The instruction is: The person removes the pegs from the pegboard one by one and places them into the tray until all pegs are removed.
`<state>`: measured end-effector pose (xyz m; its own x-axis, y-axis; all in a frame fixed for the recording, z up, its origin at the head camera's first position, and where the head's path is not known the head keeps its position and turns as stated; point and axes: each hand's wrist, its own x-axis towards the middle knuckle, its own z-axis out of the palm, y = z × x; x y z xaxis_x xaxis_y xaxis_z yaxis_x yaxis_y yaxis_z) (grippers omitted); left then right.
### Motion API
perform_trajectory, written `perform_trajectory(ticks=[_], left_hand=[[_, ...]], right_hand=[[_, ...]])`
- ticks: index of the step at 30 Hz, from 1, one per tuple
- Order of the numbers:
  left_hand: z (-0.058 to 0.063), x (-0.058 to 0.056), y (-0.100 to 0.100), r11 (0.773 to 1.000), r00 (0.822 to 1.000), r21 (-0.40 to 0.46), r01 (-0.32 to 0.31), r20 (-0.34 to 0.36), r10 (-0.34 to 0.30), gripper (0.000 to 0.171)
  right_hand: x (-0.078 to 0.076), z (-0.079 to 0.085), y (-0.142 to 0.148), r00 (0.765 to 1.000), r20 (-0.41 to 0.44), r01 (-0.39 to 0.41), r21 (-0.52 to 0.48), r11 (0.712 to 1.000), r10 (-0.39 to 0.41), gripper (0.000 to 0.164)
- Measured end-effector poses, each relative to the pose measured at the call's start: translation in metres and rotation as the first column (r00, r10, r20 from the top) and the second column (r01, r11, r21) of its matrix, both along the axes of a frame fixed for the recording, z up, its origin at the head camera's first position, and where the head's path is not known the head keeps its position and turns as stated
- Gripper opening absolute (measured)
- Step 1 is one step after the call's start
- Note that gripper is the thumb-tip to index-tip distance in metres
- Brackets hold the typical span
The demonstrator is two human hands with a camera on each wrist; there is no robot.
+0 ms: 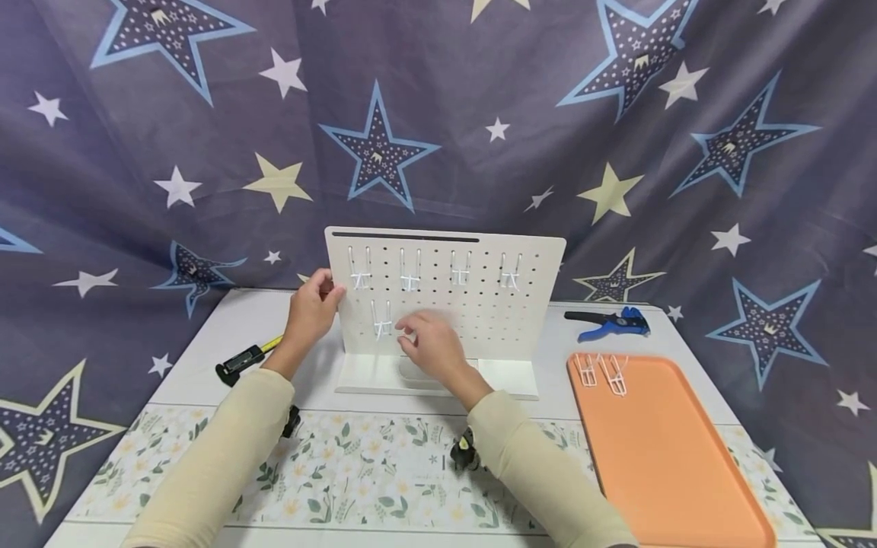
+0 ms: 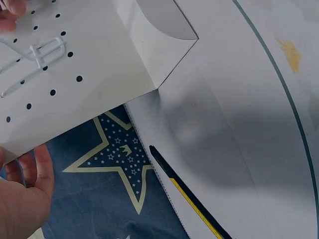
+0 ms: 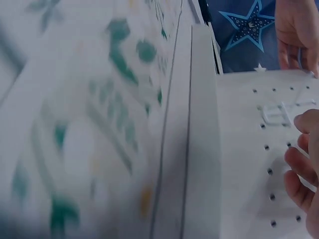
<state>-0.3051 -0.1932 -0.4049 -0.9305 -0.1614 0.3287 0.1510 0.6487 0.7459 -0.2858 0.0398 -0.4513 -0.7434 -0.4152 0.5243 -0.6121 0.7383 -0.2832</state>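
A white pegboard (image 1: 473, 304) stands upright on its base, with several white wire hooks in a row across its upper part. One more wire hook (image 1: 381, 321) hangs lower at the left; the right wrist view shows this hook (image 3: 276, 114) in the holes. My left hand (image 1: 314, 308) grips the board's left edge, thumb in front and fingers (image 2: 42, 169) behind. Just right of the lower hook is my right hand (image 1: 435, 346), its fingers loosely bent and holding nothing, with a fingertip (image 3: 301, 122) close to the hook.
To the right lies an orange tray (image 1: 658, 441) with two white wire hooks (image 1: 612, 374) at its far end. Blue-and-black pliers (image 1: 613, 323) lie behind the tray. A black-and-yellow utility knife (image 1: 243, 360) lies left of the board. A star-patterned curtain (image 1: 438, 114) hangs behind the table.
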Motion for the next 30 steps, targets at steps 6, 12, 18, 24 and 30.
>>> perform_trajectory(ticks=[6,12,18,24,30], left_hand=[[-0.001,0.0,0.001,1.0,1.0,0.007,0.002,0.013,-0.002,0.021],[-0.001,-0.001,-0.001,1.0,1.0,0.019,-0.006,0.019,0.006,0.021],[-0.002,-0.001,0.0,1.0,1.0,0.008,0.003,0.014,-0.003,0.022],[-0.002,0.001,0.0,1.0,1.0,0.014,0.001,0.006,-0.001,0.021],[0.0,0.0,-0.001,1.0,1.0,0.0,-0.002,0.003,0.002,0.019]], right_hand=[[-0.005,-0.008,-0.02,0.99,-0.12,0.083,0.022,0.996,-0.079,0.016],[-0.006,-0.011,-0.035,0.975,-0.179,0.142,0.024,0.99,-0.136,0.018],[-0.003,-0.012,-0.044,0.978,-0.123,0.172,-0.001,0.985,-0.171,0.016],[-0.004,-0.012,-0.047,0.973,-0.116,0.196,-0.029,0.98,-0.198,0.011],[-0.005,-0.012,-0.048,0.966,-0.181,0.176,-0.061,0.983,-0.184,0.009]])
